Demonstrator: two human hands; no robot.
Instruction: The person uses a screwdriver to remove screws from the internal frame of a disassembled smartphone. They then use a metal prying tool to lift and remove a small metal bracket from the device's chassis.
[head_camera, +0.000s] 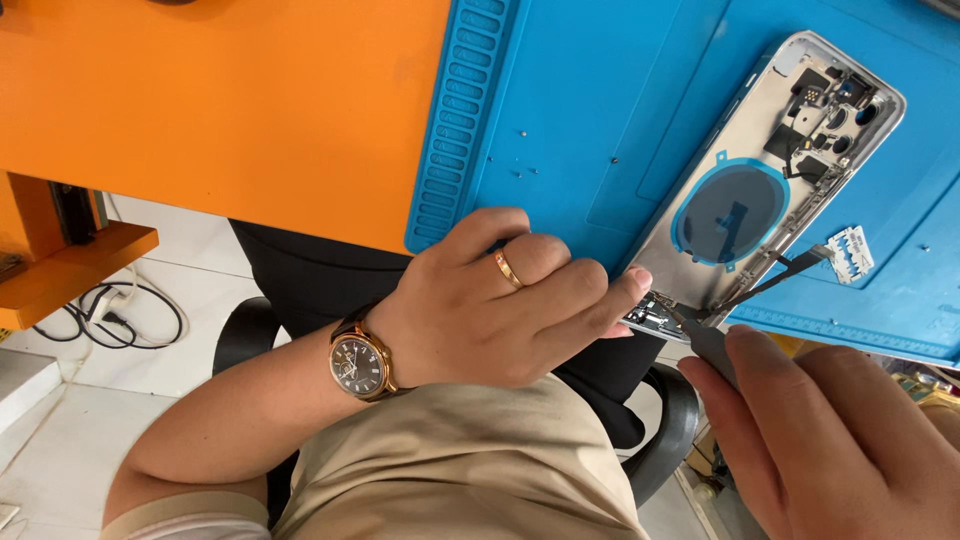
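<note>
Head view, razor blade beside phone housing

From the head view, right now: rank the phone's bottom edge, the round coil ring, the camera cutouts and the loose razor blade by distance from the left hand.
From the left hand:
1. Phone's bottom edge, touched by the fingertips.
2. Round coil ring, mid-housing, up and right.
3. Razor blade and camera cutouts: both far right, too close to call; blade on the blue mat, cutouts at the housing's top end.
</note>
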